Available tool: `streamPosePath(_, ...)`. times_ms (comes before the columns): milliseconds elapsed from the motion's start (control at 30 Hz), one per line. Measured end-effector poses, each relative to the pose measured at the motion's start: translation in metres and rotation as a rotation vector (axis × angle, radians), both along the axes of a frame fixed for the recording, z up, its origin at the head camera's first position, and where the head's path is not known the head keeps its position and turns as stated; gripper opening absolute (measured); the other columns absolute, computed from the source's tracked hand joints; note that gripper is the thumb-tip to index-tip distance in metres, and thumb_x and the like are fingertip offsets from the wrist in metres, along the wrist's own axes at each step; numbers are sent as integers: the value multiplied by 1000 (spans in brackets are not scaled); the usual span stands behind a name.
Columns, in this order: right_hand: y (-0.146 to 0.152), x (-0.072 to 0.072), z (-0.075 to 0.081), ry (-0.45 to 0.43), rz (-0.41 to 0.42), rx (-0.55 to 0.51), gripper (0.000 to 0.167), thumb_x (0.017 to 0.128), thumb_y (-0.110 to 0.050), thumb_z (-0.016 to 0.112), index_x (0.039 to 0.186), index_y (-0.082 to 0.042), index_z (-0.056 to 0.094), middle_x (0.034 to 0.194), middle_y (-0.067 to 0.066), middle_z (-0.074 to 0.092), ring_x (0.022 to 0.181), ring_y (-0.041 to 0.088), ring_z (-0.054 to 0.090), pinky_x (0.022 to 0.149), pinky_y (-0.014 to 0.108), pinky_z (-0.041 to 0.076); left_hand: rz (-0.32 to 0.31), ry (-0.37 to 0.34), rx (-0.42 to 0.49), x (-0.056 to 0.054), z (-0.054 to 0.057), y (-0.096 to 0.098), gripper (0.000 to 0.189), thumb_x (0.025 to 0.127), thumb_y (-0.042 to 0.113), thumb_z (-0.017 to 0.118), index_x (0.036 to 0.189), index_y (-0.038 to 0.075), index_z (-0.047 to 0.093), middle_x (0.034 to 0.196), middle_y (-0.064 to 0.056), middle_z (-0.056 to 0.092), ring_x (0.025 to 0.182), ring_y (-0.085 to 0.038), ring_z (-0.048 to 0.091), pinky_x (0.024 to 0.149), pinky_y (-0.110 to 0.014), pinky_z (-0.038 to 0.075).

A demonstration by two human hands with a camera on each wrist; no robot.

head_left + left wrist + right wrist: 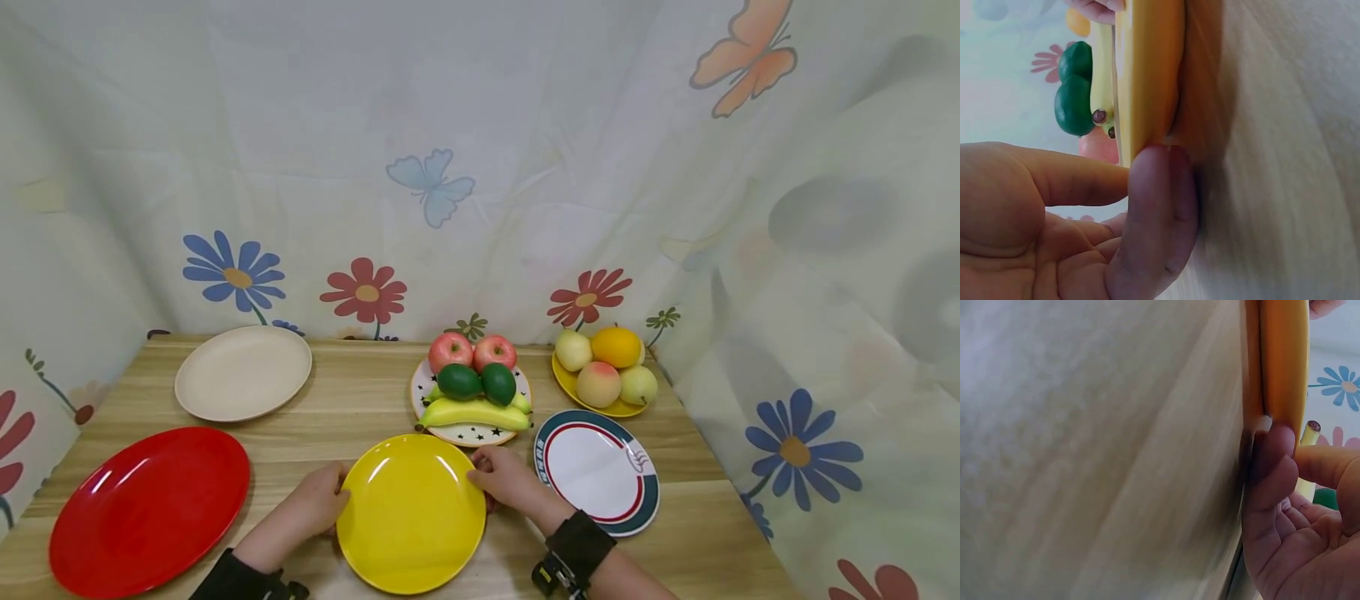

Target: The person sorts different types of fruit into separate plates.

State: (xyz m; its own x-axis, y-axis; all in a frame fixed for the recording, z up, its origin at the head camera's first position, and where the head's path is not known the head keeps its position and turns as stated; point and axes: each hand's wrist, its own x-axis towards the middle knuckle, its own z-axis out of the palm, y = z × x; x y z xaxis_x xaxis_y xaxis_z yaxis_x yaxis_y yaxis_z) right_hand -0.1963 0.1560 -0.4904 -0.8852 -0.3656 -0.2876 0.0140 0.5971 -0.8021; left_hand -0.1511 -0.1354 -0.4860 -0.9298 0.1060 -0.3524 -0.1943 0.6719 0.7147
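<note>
A round yellow plate [411, 517] lies level at the front middle of the table, between both hands. My left hand [318, 498] pinches its left rim, thumb on top and fingers curled under the edge, as the left wrist view shows. On the opposite side, my right hand [513, 482] pinches the right rim in the same way. Right behind the yellow plate stands a star-patterned plate [477, 434] with two red apples [450, 353], two dark green avocados [459, 382] and yellow bananas [472, 413] on it.
To the left are a red oval plate [153, 508] and, behind it, a beige oval plate [243, 373]. A white plate with a green rim [596, 471] lies near my right wrist. Farther back, a small yellow plate [567, 385] bears several fruits. Floral cloth surrounds the wooden table.
</note>
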Motion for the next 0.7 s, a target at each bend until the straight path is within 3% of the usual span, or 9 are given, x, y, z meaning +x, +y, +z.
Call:
streamPosePath(133, 0, -1, 4, 20, -2, 38, 22, 92, -18, 60, 107, -2, 57, 71, 3, 60, 46, 17, 54, 46, 30, 51, 13, -44, 0, -3, 0, 0, 26, 94, 9, 50, 117, -4, 50, 86, -10, 53, 56, -16, 53, 48, -25, 49)
streamPosePath(233, -1, -1, 8, 87, 10, 142, 21, 92, -24, 61, 105, -7, 59, 71, 0, 59, 51, 15, 53, 49, 26, 48, 20, -46, -14, -3, 0, -2, 29, 94, 13, 52, 118, -4, 49, 88, -11, 54, 56, -18, 55, 50, -27, 50)
streamPosePath(367, -4, 0, 17, 224, 21, 286, 16, 91, -29, 62, 97, -14, 63, 70, -4, 56, 56, 12, 50, 50, 23, 42, -10, 25, -103, -2, 4, -7, 33, 92, 16, 55, 117, -5, 51, 100, -16, 60, 76, -24, 59, 70, -41, 53)
streamPosePath(467, -9, 0, 25, 286, 16, 337, 13, 90, -29, 62, 94, -16, 63, 69, -4, 55, 56, 12, 48, 49, 23, 40, -34, 79, -145, -1, 8, -12, 35, 92, 19, 57, 116, -5, 53, 112, -21, 60, 96, -28, 57, 87, -49, 48)
streamPosePath(567, -16, -1, 31, 339, 19, 370, 12, 90, -30, 62, 93, -18, 62, 68, -5, 52, 55, 11, 46, 49, 22, 38, -19, 77, -132, 1, 12, -18, 38, 92, 22, 58, 119, -4, 52, 110, -19, 62, 98, -28, 59, 86, -50, 49)
streamPosePath(700, -30, -3, 36, 408, 37, 353, 11, 90, -28, 63, 95, -18, 63, 67, -6, 50, 56, 9, 45, 50, 20, 39, 12, 115, -123, 3, 17, -26, 42, 91, 22, 59, 122, -6, 51, 95, -11, 63, 83, -22, 58, 75, -42, 51)
